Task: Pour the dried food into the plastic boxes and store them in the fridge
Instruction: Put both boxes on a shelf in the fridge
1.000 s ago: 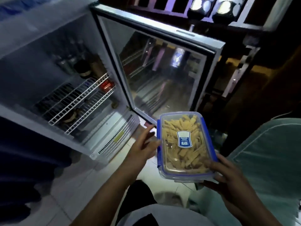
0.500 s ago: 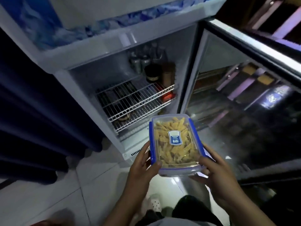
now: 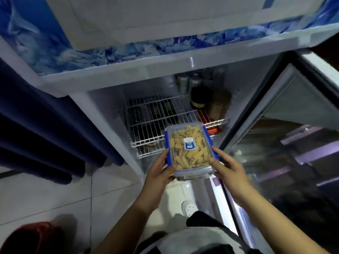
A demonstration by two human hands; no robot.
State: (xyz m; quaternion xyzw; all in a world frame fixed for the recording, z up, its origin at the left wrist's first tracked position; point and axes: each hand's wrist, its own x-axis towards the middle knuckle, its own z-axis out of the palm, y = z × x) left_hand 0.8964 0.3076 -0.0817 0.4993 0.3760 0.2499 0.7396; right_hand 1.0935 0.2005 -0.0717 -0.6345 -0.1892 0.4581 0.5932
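Box at the open fridge
Left hand [image 3: 161, 173] and right hand [image 3: 229, 173] grip the lidded plastic box [image 3: 190, 149] of dried food before the wire shelf [image 3: 156, 121], with jars [image 3: 209, 101] at its right.

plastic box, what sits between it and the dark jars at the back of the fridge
In the head view, only bare white wire shelf lies between the plastic box, held by the left hand and right hand, and the dark jars.
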